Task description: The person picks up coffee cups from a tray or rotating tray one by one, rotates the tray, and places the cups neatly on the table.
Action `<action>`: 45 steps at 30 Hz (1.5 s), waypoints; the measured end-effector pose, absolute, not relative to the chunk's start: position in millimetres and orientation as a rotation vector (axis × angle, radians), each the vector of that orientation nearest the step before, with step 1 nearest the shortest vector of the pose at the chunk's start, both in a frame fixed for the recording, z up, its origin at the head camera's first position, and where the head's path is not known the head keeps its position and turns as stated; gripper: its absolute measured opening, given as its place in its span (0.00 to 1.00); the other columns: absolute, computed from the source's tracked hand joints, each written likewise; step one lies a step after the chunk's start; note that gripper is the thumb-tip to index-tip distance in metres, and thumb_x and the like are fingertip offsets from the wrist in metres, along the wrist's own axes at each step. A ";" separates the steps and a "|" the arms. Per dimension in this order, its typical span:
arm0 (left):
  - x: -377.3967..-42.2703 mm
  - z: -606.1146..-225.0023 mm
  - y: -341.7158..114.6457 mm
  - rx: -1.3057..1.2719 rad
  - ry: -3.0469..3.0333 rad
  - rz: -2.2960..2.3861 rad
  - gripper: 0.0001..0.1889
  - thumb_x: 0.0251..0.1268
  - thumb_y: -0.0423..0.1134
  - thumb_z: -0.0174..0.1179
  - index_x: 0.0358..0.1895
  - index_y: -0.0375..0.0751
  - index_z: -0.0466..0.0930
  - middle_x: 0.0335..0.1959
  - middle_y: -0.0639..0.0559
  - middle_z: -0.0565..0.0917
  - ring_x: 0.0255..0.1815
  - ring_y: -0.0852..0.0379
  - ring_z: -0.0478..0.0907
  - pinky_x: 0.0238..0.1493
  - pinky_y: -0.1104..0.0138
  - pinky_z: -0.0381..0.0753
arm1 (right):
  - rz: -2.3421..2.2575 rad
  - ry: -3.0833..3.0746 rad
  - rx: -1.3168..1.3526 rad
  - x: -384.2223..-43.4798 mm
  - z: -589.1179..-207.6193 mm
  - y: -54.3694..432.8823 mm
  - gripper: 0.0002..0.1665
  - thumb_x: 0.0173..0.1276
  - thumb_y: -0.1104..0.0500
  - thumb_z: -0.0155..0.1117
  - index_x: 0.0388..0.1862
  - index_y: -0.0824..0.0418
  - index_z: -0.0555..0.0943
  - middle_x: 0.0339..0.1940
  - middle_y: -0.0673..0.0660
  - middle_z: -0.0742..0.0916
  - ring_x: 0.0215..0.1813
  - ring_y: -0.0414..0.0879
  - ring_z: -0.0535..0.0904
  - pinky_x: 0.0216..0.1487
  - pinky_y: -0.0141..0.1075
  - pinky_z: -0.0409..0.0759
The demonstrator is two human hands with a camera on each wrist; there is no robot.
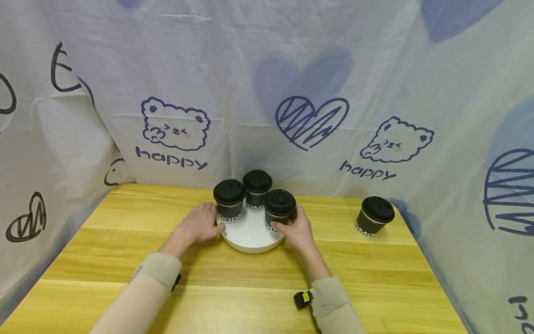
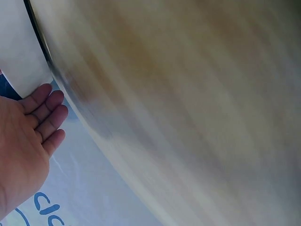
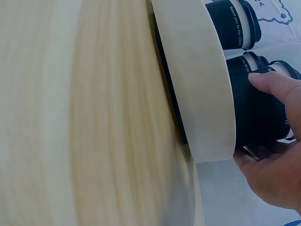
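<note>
A round white tray [image 1: 249, 237] carries three black lidded paper coffee cups. My right hand [image 1: 299, 229] grips the front right cup [image 1: 280, 207] low on its side, thumb in front and fingers behind. In the right wrist view, this cup [image 3: 256, 110] stands at the tray's rim [image 3: 202, 94], held between thumb and fingers. At the tray's left edge is my left hand [image 1: 203, 222], thumb at the rim and fingers fairly straight beside the left cup [image 1: 229, 204]. The left wrist view shows its fingers [image 2: 51, 120] extended along the tray's side. Another cup [image 1: 257, 188] sits at the back.
A fourth lidded cup [image 1: 374, 216] stands alone on the wooden table [image 1: 233, 301] toward the back right. Printed white cloth [image 1: 246, 93] hangs behind the table's far edge and along both sides.
</note>
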State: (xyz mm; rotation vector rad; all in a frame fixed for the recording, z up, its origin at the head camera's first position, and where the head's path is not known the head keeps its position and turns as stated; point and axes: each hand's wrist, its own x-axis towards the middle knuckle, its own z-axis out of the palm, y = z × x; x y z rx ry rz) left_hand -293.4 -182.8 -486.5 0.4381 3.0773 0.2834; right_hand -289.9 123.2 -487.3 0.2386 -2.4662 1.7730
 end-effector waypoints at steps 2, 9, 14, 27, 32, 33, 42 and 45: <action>-293.3 -486.4 -182.7 0.444 3.080 0.287 0.36 0.67 0.54 0.55 0.63 0.21 0.72 0.61 0.30 0.77 0.62 0.34 0.73 0.71 0.43 0.69 | 1.774 -2.467 0.240 -289.5 -487.6 123.3 0.47 0.57 0.62 0.80 0.73 0.67 0.68 0.69 0.67 0.79 0.72 0.62 0.74 0.75 0.51 0.72; -292.0 -485.5 -181.9 0.446 3.075 0.295 0.37 0.68 0.54 0.55 0.65 0.20 0.71 0.63 0.28 0.76 0.66 0.33 0.71 0.74 0.43 0.67 | 1.779 -2.467 0.239 -287.9 -488.3 123.9 0.47 0.57 0.62 0.80 0.73 0.67 0.68 0.69 0.67 0.79 0.72 0.62 0.74 0.75 0.51 0.72; -292.6 -486.6 -182.2 0.444 3.071 0.296 0.38 0.68 0.54 0.54 0.66 0.19 0.69 0.65 0.27 0.74 0.68 0.32 0.70 0.75 0.43 0.66 | 1.776 -2.470 0.235 -287.3 -488.2 124.2 0.48 0.57 0.62 0.80 0.74 0.66 0.67 0.69 0.67 0.79 0.73 0.62 0.74 0.75 0.51 0.72; -296.0 -487.3 -183.3 0.452 3.075 0.292 0.39 0.67 0.56 0.55 0.65 0.20 0.70 0.63 0.28 0.76 0.64 0.33 0.72 0.73 0.43 0.67 | 1.775 -2.406 0.250 -287.2 -475.5 125.0 0.45 0.58 0.64 0.80 0.72 0.66 0.69 0.69 0.66 0.79 0.73 0.63 0.73 0.76 0.52 0.70; -296.5 -487.0 -184.1 0.454 3.075 0.285 0.38 0.67 0.56 0.55 0.65 0.20 0.71 0.62 0.29 0.76 0.64 0.33 0.73 0.72 0.43 0.68 | 1.771 -2.392 0.237 -286.0 -470.7 125.8 0.46 0.58 0.64 0.80 0.73 0.65 0.68 0.70 0.65 0.78 0.73 0.63 0.73 0.77 0.52 0.69; -296.4 -487.2 -184.1 0.455 3.074 0.287 0.38 0.67 0.56 0.55 0.65 0.20 0.70 0.62 0.28 0.76 0.64 0.33 0.72 0.73 0.43 0.68 | 1.766 -2.394 0.229 -285.8 -469.4 126.0 0.46 0.58 0.64 0.80 0.73 0.65 0.68 0.70 0.65 0.78 0.73 0.63 0.73 0.77 0.51 0.69; -295.6 -486.8 -183.7 0.441 3.066 0.300 0.40 0.68 0.55 0.55 0.67 0.19 0.69 0.65 0.26 0.74 0.68 0.30 0.70 0.76 0.42 0.64 | 1.740 -2.360 0.209 -285.4 -461.0 132.9 0.47 0.57 0.64 0.80 0.73 0.65 0.69 0.70 0.65 0.78 0.73 0.63 0.73 0.76 0.52 0.70; -295.8 -487.5 -183.6 0.440 3.065 0.298 0.40 0.68 0.56 0.55 0.67 0.19 0.69 0.65 0.26 0.75 0.67 0.31 0.70 0.75 0.42 0.65 | 1.743 -2.349 0.200 -285.8 -459.6 137.9 0.46 0.57 0.64 0.80 0.72 0.65 0.69 0.70 0.65 0.78 0.73 0.63 0.73 0.76 0.52 0.70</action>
